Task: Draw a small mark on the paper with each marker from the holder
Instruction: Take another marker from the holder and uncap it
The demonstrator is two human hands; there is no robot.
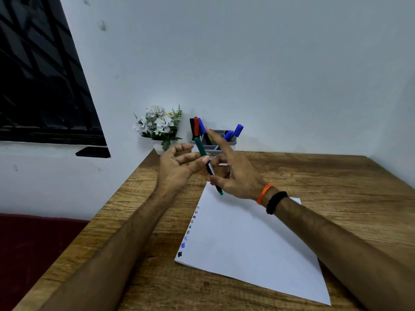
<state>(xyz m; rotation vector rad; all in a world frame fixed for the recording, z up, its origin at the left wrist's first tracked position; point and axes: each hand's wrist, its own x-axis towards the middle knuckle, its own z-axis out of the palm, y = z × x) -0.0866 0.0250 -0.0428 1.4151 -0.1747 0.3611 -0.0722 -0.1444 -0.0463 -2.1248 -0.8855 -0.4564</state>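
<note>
Green marker [207,164] sits between your two hands, held above the far end of the paper [247,239]. Your left hand [179,167] pinches the capped upper part with thumb and fingertips; your right hand [233,173] grips the lower barrel, index finger stretched up and free. The green end points down toward the sheet but does not touch it. Whether you are pulling the cap off or pushing it on cannot be told.

Progress, judged from the sheet: a column of small marks [189,232] runs along the left edge of the paper, about eight, in blue, green, red and a dark tone. Several markers appear already tested. A green mark is among them, so this marker may be done; that is a guess.

Left to do: the holder [229,145] stands at the back of the desk [336,176] against the wall, with a black, a red and several blue markers [238,130] in it. Which of these have been used is not shown.

Hard to read: your hands cover the front of the holder, the marker label is too blurred to read, and the exact mark count is uncertain. A flower pot [160,126] stands just left of the holder.
</note>
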